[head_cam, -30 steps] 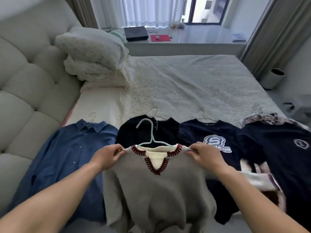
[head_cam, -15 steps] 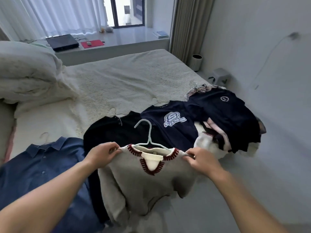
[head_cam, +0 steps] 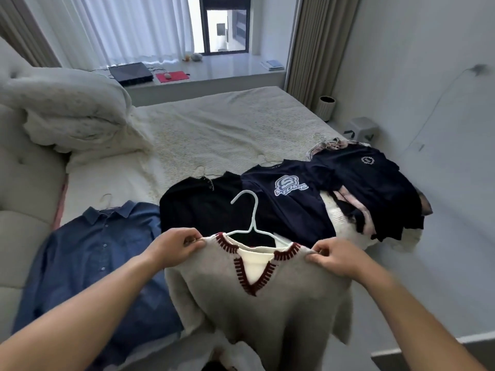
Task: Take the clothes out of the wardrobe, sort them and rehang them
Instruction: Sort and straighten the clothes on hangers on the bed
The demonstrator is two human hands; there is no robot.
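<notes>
Hands first, from the head camera, the only view there is: the left hand pinches the left shoulder of a grey knitted V-neck sweater with dark red stitched trim, and the right hand pinches the right shoulder, fingers and thumbs curled into the knit on both sides. The sweater hangs between them on a pale plastic hanger whose hook stands up just beyond the knuckles. Holding both shoulders most likely keeps the garment spread and square on the hanger so it does not slip off while it is carried or laid down.

Beyond the hands lies a bed with a cream textured cover, and along its near edge the other clothes are set out in a row, each with a hanger hook showing at the collar. To the left of the left hand is a blue denim button shirt. Just past both hands is a black knitted top. Past the right hand is a navy T-shirt with a white printed logo, and farther right a second navy T-shirt with a small round badge lies on top of other garments. Laying them side by side looks like sorting; the sweater is not yet in that row.

Far beyond the left hand a rumpled white duvet is heaped by the headboard.
</notes>
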